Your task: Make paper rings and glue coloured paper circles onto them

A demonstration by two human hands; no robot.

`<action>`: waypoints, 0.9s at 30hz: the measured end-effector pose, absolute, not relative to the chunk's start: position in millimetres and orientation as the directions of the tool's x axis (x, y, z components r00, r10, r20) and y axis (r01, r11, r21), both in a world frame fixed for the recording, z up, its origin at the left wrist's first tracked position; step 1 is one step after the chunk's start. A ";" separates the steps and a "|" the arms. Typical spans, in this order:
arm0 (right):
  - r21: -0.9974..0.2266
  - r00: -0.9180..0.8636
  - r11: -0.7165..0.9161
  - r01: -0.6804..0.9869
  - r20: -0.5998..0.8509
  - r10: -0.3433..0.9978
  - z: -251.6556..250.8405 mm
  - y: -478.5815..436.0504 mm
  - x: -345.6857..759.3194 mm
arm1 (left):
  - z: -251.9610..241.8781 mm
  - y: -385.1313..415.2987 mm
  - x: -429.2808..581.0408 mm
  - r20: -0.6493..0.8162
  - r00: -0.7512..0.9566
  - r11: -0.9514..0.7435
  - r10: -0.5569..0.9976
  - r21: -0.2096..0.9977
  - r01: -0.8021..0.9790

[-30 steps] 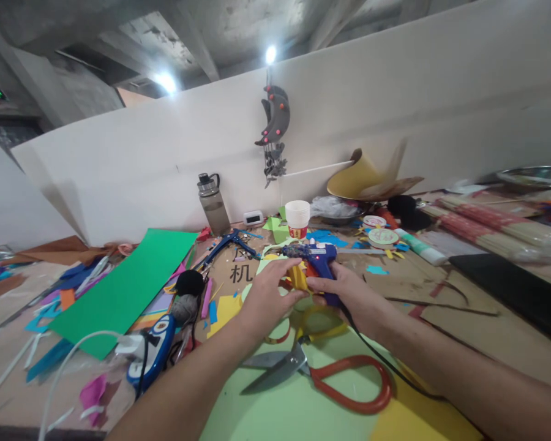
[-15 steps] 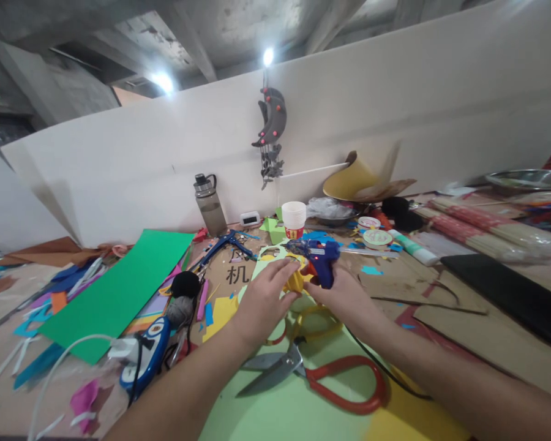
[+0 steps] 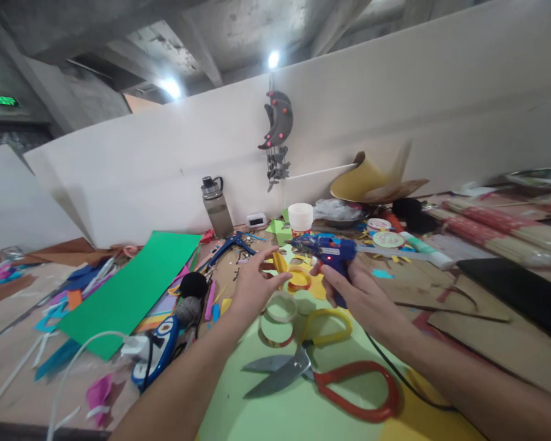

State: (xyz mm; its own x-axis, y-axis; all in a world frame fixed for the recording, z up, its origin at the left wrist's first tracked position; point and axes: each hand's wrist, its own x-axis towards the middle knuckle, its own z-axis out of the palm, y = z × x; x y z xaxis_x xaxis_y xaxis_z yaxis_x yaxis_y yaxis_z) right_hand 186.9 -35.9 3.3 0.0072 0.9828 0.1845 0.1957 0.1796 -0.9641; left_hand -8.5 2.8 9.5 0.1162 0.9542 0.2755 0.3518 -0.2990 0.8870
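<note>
My right hand [image 3: 356,291] is wrapped round the handle of a blue glue gun [image 3: 337,252], whose nozzle points left. My left hand [image 3: 256,282] has a yellow paper piece [image 3: 279,263] between thumb and fingers. Just right of its thumb lies a yellow ring [image 3: 299,278]. Nearer to me, two round pale green pieces [image 3: 277,331] rest on the light green sheet [image 3: 257,404]. Open scissors [image 3: 294,367] with one red and one yellow handle loop lie below both hands. White stacked cups [image 3: 300,217] stand behind the glue gun.
A grey bottle [image 3: 218,211] stands by the white wall. At left are a green sheet [image 3: 133,288] and a blue-white power strip [image 3: 158,352] with a white cable. Wrapped sticks [image 3: 491,229] and a black slab [image 3: 518,294] lie at right. A black cord crosses the sheet.
My right hand has moved right with the glue gun, away from my left hand. The yellow ring and round green pieces now show more fully. The view has shifted slightly.
</note>
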 end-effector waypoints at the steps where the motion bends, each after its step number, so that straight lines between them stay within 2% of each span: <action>1: -0.960 -0.017 0.190 0.203 0.191 0.982 4.3 -36.8 187.7 | 10.6 5.5 -11.1 0.261 0.099 -0.279 0.960 0.901 0.331; 4: -0.954 -0.059 0.195 0.230 0.186 0.981 5.5 -39.3 189.7 | 12.1 11.1 -17.9 0.250 0.061 -0.257 0.966 0.920 0.297; 10: -0.953 -0.029 0.188 0.240 0.186 0.982 2.9 -41.5 191.7 | 13.1 13.0 -23.5 0.299 0.051 -0.298 0.953 0.890 0.345; 16: -0.945 -0.043 0.185 0.269 0.180 0.983 -2.5 -39.6 192.9 | 9.3 15.9 -23.6 0.287 0.054 -0.290 0.956 0.911 0.292; 22: -0.909 -0.035 0.244 0.336 0.247 0.968 -9.4 -37.8 198.3 | 8.9 15.8 -23.4 0.287 0.055 -0.291 0.956 0.917 0.273; 27: -0.839 -0.050 0.333 0.430 0.346 0.937 -5.9 -39.4 199.8 | 12.5 12.1 -20.6 0.295 0.043 -0.293 0.954 0.898 0.329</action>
